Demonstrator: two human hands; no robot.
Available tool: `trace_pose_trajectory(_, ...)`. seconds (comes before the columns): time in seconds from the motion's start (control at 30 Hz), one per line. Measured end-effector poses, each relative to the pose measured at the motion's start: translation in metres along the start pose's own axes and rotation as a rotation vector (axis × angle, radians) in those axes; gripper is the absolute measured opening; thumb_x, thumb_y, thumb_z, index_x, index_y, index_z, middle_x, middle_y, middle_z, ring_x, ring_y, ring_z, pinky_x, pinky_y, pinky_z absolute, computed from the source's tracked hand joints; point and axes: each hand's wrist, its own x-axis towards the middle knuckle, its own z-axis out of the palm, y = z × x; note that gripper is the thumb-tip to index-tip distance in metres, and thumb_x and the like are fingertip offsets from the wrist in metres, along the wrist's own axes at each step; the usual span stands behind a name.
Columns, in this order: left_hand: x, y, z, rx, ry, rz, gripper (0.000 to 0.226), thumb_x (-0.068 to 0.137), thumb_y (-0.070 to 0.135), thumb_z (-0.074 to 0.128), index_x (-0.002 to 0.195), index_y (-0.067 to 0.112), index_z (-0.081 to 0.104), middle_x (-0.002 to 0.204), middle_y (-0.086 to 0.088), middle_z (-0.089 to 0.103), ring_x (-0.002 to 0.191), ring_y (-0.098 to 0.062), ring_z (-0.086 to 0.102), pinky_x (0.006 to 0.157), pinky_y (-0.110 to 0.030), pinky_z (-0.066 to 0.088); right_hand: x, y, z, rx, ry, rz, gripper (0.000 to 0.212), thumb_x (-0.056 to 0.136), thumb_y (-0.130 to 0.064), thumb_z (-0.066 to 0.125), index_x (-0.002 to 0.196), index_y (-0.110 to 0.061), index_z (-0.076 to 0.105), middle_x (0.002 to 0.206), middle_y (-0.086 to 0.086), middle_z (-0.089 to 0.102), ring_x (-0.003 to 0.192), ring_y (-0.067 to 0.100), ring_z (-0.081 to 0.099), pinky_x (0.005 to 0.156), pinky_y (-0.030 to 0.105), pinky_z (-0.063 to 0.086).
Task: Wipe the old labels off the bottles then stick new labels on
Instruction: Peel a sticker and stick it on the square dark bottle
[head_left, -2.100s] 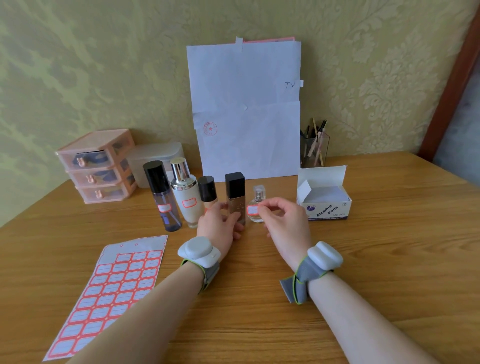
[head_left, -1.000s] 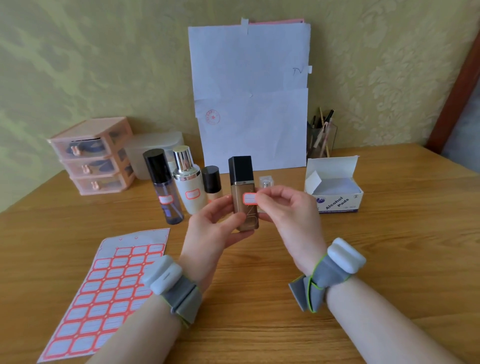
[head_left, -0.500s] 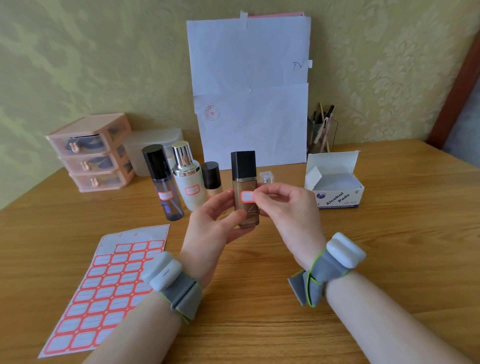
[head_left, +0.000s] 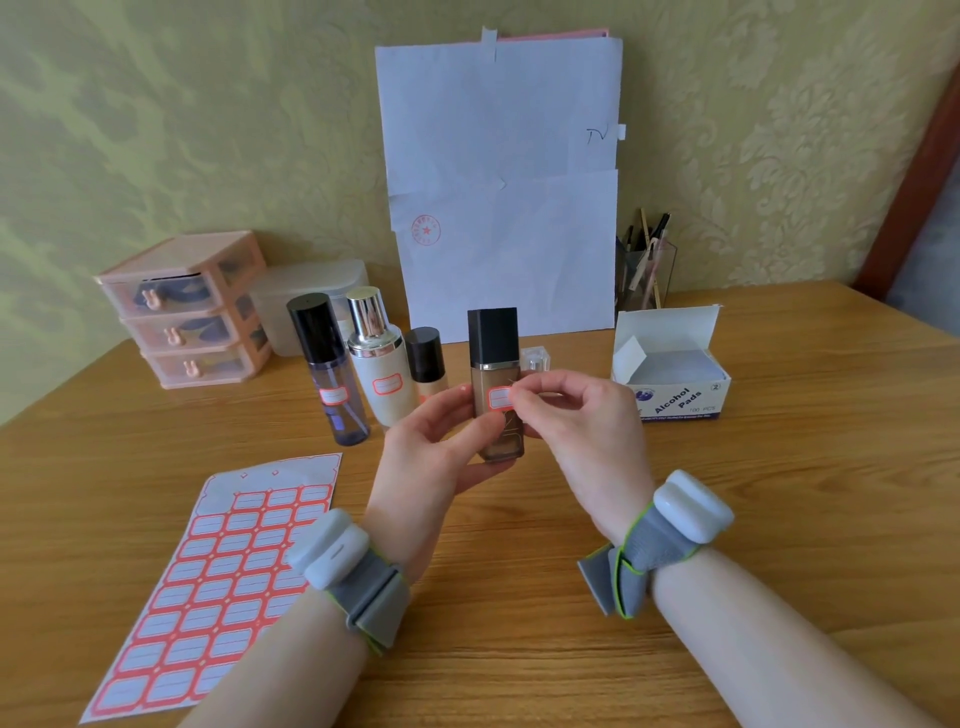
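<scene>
My left hand (head_left: 431, 452) grips a tan square bottle with a black cap (head_left: 493, 353), upright above the table. My right hand (head_left: 576, 421) pinches a red-bordered label (head_left: 500, 398) against the bottle's front. Behind stand a purple bottle with a black cap (head_left: 332, 379) and a cream bottle with a silver cap (head_left: 379, 364), each with a red label. A small black-capped bottle (head_left: 427, 364) and a small clear bottle (head_left: 535, 358) are partly hidden by my hands. A sheet of red-bordered labels (head_left: 208, 582) lies at the front left.
An open box of alcohol pads (head_left: 675, 384) sits at the right. Pink mini drawers (head_left: 187, 312) and a frosted plastic box (head_left: 311, 296) stand at the back left. White papers (head_left: 504, 197) lean on the wall beside a clear pen holder (head_left: 647, 270).
My left hand lifted the tan bottle from the row toward me. My right hand brought the label onto the bottle's front, where it now lies against the glass.
</scene>
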Motion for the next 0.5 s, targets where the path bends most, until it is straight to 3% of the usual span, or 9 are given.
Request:
trace_pose_trajectory(0.2, -0.0013, -0.0014, -0.0025, 0.022, 0.026, 0.018, 0.027, 0.091, 0.016, 0.071, 0.117, 0.009, 0.069, 0.105, -0.009, 0.078, 0.096, -0.027, 0.076, 0.073, -0.036, 0.063, -0.0034, 0.0022, -0.0001, -0.058, -0.028, -0.072, 0.007, 0.082, -0.02, 0.077, 0.078, -0.025, 0.078, 0.073, -0.014, 0.075, 0.073, 0.002, 0.071, 0.067, 0.019, 0.058)
trace_pose_trajectory(0.33, -0.0007, -0.0012, -0.0028, 0.021, 0.047, 0.006, 0.026, 0.092, 0.017, 0.07, 0.116, 0.008, 0.07, 0.104, -0.011, 0.078, 0.096, -0.027, 0.076, 0.07, -0.035, 0.063, -0.004, 0.0056, 0.0026, -0.055, -0.02, -0.078, 0.008, 0.082, -0.018, 0.077, 0.085, -0.025, 0.077, 0.078, -0.014, 0.076, 0.077, 0.001, 0.071, 0.069, 0.022, 0.059)
trace_pose_trajectory(0.5, -0.0003, -0.0011, -0.0043, -0.034, 0.058, -0.024, 0.02, 0.095, 0.014, 0.065, 0.113, 0.006, 0.071, 0.102, -0.014, 0.077, 0.095, -0.03, 0.076, 0.069, -0.035, 0.062, -0.003, 0.0076, 0.0065, 0.113, -0.048, 0.025, 0.036, 0.082, -0.013, 0.076, 0.116, -0.024, 0.067, 0.097, -0.009, 0.077, 0.088, 0.006, 0.073, 0.08, 0.036, 0.061)
